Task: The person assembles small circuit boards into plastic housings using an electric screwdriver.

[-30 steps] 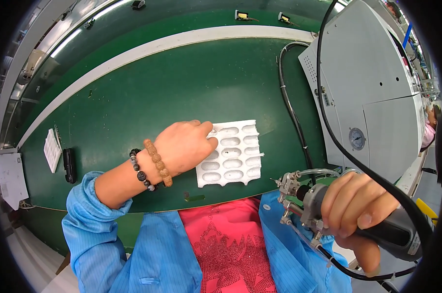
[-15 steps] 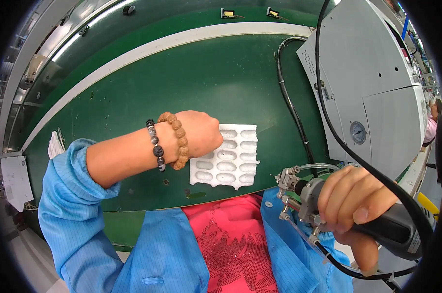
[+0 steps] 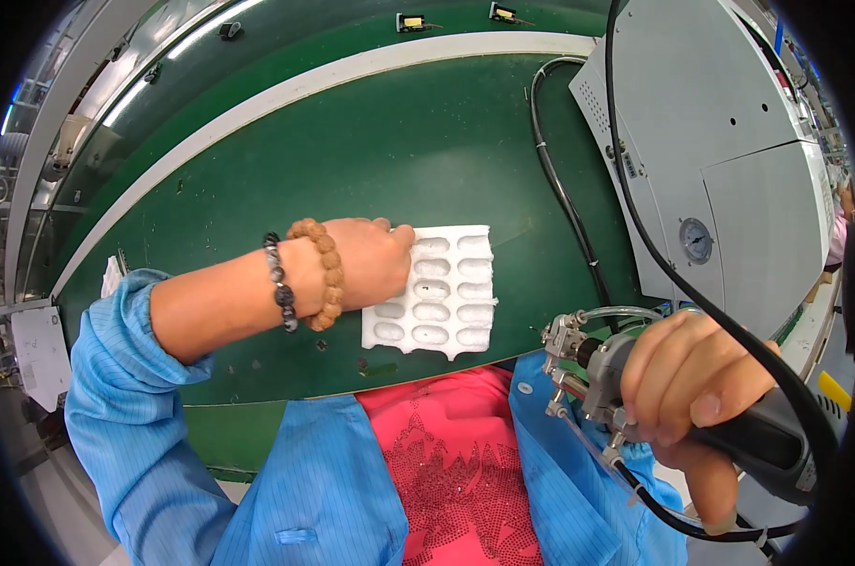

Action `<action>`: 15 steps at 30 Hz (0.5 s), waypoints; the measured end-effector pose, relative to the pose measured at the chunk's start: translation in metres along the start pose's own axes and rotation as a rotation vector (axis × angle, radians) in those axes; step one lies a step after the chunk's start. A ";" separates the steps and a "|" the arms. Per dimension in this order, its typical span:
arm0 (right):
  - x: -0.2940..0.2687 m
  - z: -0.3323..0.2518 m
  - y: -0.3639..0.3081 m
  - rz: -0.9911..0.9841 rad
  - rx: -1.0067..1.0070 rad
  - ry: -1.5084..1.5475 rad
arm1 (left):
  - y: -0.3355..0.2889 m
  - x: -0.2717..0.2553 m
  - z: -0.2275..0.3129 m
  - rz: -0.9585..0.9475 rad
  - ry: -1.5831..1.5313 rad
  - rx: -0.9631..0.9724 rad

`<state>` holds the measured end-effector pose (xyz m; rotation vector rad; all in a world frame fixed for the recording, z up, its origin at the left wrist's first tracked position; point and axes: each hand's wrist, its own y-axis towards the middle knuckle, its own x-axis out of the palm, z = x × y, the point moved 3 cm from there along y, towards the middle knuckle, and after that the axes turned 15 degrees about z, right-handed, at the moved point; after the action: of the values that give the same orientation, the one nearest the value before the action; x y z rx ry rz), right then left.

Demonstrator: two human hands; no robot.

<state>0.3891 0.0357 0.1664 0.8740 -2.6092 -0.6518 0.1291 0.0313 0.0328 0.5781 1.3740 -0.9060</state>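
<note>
My left hand (image 3: 366, 261) is over the left side of a white moulded tray (image 3: 453, 274) with rows of oval hollows. Its fingers are curled and closed, and they hide the tray's upper left part. Whether they pinch the tray or a small piece cannot be made out. The hollows that show look bare, apart from small dark specks. At the lower right, my right hand (image 3: 687, 377) is wrapped round a grey and black hand-held power tool (image 3: 762, 439). Metal fittings (image 3: 569, 354) and clear tubes sit on the tool's front end, which is apart from the tray.
The tray lies on a green bench top (image 3: 352, 141). A large grey machine cabinet (image 3: 711, 113) with a round gauge (image 3: 695, 241) stands on the right. A black cable (image 3: 564, 193) runs along the bench beside it, and another black cable (image 3: 649, 264) hangs in front of it.
My left hand has shifted slightly left over the tray, with its fingers still curled. My right hand keeps its hold on the power tool. The whole view has shifted a little.
</note>
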 end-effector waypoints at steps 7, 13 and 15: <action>0.000 -0.001 -0.002 0.058 -0.027 -0.008 | -0.055 -0.059 -0.056 0.374 -0.300 -0.360; 0.006 0.003 0.000 0.028 -0.032 0.040 | -0.185 -0.038 -0.092 0.574 -0.416 -0.979; 0.006 0.003 0.001 -0.004 0.013 0.048 | -0.221 -0.017 -0.100 0.597 -0.294 -1.165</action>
<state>0.3822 0.0339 0.1652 0.8873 -2.5727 -0.6086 -0.1085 -0.0073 0.0692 -0.0757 1.1215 0.3340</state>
